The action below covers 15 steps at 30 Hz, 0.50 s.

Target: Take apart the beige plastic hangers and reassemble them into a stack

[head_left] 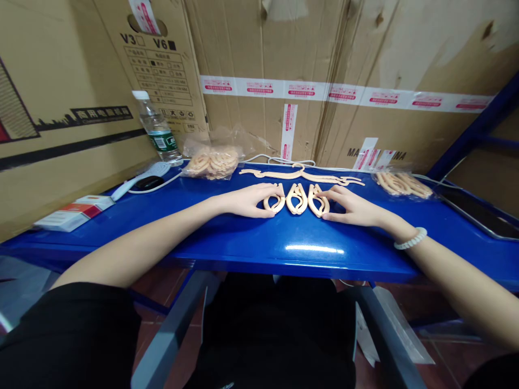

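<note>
Head view: three beige plastic clips lie flat in a row at mid blue table (227, 240). Left hand (245, 201) closed on left clip (275, 203), thumb below, forefinger above. Right hand (352, 209) pinches right clip (318, 201) likewise; bead bracelet (410, 239) on that wrist. Middle clip (297, 199) sits between, just beside both, no finger on it. Long beige strips (302, 174) lie just behind the row. Bags of parts at left (213, 161) and right (401, 183). Water bottle (156, 129) back left, by cardboard boxes (365, 48).

Carton label print (164, 81) illegibly small.
</note>
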Tool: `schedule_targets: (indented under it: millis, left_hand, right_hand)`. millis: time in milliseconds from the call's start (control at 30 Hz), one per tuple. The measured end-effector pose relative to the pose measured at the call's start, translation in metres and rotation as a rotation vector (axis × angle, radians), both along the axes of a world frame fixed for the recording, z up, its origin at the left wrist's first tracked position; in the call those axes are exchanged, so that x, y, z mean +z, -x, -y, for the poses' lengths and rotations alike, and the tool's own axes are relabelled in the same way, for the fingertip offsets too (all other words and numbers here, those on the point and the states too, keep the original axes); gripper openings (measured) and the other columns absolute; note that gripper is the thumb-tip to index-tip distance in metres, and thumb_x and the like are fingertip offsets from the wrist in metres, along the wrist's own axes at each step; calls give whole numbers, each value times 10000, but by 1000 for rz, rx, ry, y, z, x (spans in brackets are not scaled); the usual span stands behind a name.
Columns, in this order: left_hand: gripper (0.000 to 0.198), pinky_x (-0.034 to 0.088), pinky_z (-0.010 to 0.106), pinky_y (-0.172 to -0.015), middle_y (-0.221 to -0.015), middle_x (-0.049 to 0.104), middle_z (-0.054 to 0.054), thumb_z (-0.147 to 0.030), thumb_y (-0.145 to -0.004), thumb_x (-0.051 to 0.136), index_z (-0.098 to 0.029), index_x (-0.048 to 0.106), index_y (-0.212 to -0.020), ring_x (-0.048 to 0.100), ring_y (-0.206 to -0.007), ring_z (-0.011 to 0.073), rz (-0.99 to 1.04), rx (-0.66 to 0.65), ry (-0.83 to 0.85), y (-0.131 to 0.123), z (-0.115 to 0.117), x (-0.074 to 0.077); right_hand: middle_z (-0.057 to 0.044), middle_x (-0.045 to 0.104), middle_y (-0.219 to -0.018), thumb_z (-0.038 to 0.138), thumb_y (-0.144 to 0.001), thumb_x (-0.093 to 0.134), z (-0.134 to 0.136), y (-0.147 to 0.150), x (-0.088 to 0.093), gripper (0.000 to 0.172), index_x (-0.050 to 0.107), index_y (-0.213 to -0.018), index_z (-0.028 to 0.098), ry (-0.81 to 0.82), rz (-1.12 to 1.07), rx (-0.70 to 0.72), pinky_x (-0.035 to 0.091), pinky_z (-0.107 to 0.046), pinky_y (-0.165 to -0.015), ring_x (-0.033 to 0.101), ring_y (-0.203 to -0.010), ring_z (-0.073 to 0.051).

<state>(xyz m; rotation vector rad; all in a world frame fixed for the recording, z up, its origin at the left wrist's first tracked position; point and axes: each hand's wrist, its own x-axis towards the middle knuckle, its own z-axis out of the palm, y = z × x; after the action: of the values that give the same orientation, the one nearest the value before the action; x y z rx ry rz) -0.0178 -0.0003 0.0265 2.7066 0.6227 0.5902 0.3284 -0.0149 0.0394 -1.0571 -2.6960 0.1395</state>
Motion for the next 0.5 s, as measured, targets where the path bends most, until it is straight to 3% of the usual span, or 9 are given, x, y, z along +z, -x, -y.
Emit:
schedule_targets:
  millis: [167, 300, 400, 500]
  left_hand:
    - [410, 408, 458, -1116, -1334, 639, 127, -340, -851, 694, -190, 637, -1228, 571, -1275, 315, 36, 1, -8, -3, -3, -4]
    - [550, 376, 484, -1147, -1388, 605, 147, -434, -807, 753, -176, 622, -1275, 529, -1328, 338, 42, 44, -2, -4, -6, -9]
    - [564, 424, 475, -1110, -1377, 612, 133, -481, -798, 755, -183, 633, -1261, 556, -1300, 319, 181, 119, 131, -5, -11, -13]
    - [328, 483, 436, -1042, -1217, 683, 116, -387, -868, 674, -151, 691, -1097, 636, -1150, 251, 461, 269, 337, -8, -19, -17]
  right_hand:
    - [-158, 620, -1191, 659, -896, 607, -1, 0, -1, 696, 586, -1413, 194, 11, -20, 1, 467, -589, -1013, 583, -1124, -381]
    - [-157, 624, -1220, 659, -876, 639, 0, 1, 0, 706, 590, -1408, 197, 26, -40, -4, 450, -588, -1034, 573, -1160, -390]
    - [-143, 627, -1227, 640, -890, 622, -3, -3, 2, 656, 593, -1393, 220, 20, -82, -5, 477, -559, -1002, 591, -1132, -369]
    - [-141, 657, -1096, 600, -921, 562, -14, -12, 1, 565, 638, -1314, 201, -51, -124, -56, 515, -535, -902, 627, -1003, -351]
